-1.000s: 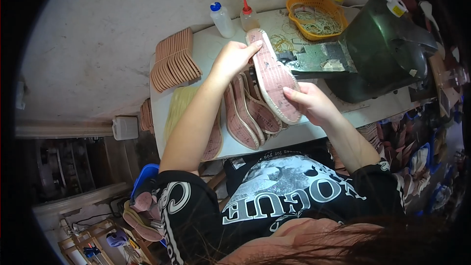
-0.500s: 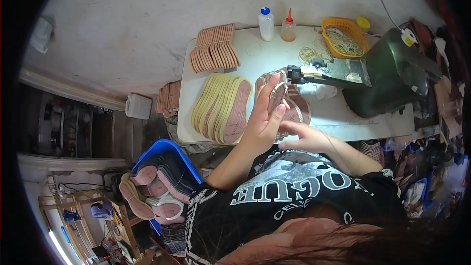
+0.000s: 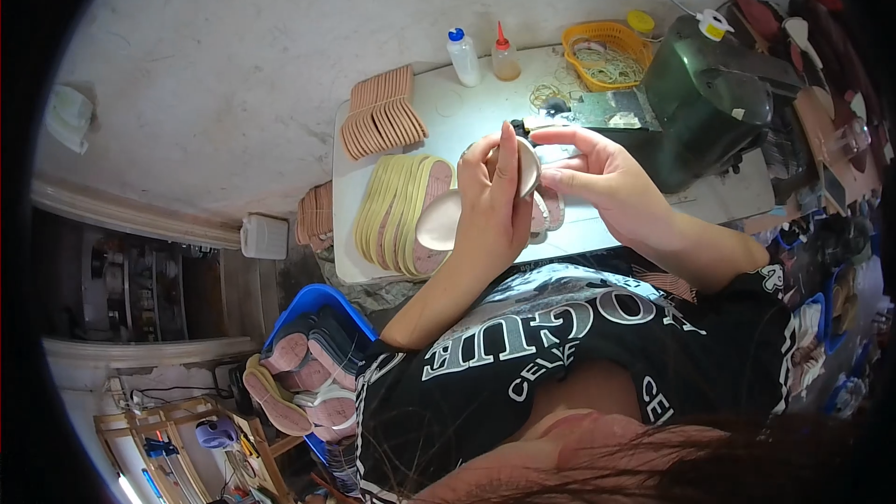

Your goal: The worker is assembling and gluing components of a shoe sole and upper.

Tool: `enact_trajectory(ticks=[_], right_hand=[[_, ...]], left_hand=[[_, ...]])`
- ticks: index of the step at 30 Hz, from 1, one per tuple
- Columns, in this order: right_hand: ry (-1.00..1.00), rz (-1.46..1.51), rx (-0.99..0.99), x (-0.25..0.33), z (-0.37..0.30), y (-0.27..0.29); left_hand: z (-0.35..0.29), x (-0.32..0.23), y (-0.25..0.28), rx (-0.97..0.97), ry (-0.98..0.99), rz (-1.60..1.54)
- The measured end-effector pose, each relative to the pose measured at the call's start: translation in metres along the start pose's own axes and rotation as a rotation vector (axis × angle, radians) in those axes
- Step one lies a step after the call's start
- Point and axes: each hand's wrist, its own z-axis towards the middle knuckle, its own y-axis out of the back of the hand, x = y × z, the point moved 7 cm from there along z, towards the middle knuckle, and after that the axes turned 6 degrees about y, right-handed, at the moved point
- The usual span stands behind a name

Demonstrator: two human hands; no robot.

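Observation:
My left hand (image 3: pixel 499 182) is wrapped round a shoe insole (image 3: pixel 439 220), whose smooth cream face is turned up on both sides of the hand. The insole stands tilted above the table, and my fingers hide its middle. My right hand (image 3: pixel 611 182) has thumb and forefinger at the insole's far end, gripping its edge; the exact contact is partly hidden. Just beyond the fingertips is the dark head (image 3: pixel 523 126) of a bench machine. Left of my left hand stands a row of yellow-edged insoles (image 3: pixel 392 210). Pink insole pieces (image 3: pixel 553 210) lie under the hands.
Behind are a row of tan insoles (image 3: pixel 383 112), a blue-capped bottle (image 3: pixel 463 61), a red-tipped bottle (image 3: pixel 505 58) and a yellow basket (image 3: pixel 607 33) of cord. The green machine body (image 3: pixel 695 98) stands at right. A blue crate (image 3: pixel 322 294) of soles is at lower left.
The insole has turned so its cream face shows. My right hand has risen from below to the insole's far end. The view has shifted, so the table things appear further left.

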Motion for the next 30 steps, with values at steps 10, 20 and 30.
enact_trajectory(ticks=[10, 20, 30], right_hand=[[-0.049, 0.297, -0.035, -0.068, 0.015, 0.045], [-0.023, 0.509, 0.095, -0.062, 0.024, 0.063], [-0.123, 0.368, -0.131, -0.078, 0.03, 0.075]], left_hand=[[-0.026, 0.033, -0.044, 0.067, 0.054, -0.034], [-0.01, 0.056, -0.065, 0.064, 0.241, -0.079], [-0.009, 0.055, -0.084, 0.153, 0.133, -0.03]])
